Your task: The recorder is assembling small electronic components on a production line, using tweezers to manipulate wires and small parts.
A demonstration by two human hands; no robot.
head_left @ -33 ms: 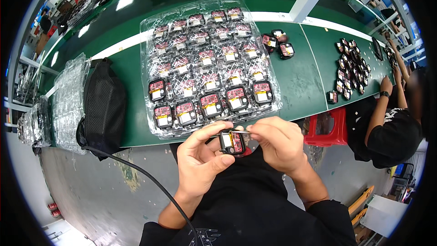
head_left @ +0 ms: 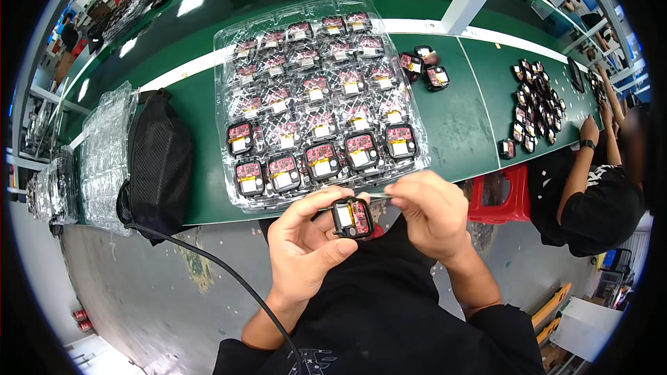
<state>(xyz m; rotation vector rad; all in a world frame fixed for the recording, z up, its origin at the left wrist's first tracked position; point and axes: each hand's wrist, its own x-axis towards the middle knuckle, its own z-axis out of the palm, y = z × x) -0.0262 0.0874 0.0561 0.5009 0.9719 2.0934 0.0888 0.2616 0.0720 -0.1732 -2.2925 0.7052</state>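
Observation:
Between the thumb and fingers of my left hand [head_left: 306, 236] is a small black square watch-like case [head_left: 353, 217], its open face showing a red circuit board and a pale block. Just right of it, my right hand [head_left: 434, 215] pinches a thin metal tool [head_left: 377, 195], its tip apart from the circuit board; its exact kind is hard to make out. Beyond both hands lies a clear plastic tray [head_left: 240, 198] of similar cases. The nearest rows, such as this case [head_left: 322, 160], sit on top, while others lie beneath clear plastic.
A black mesh bag [head_left: 161, 160] and stacked clear trays [head_left: 104, 160] stand left on the green table [head_left: 451, 118]. Several loose cases [head_left: 436, 78] lie right of the tray, with a larger pile [head_left: 535, 107] near a co-worker [head_left: 597, 201]. A black cable [head_left: 229, 271] crosses my left forearm.
My right hand has drawn slightly right, away from the case, taking the thin metal tool with it. The case in my left hand has turned a little more face-up.

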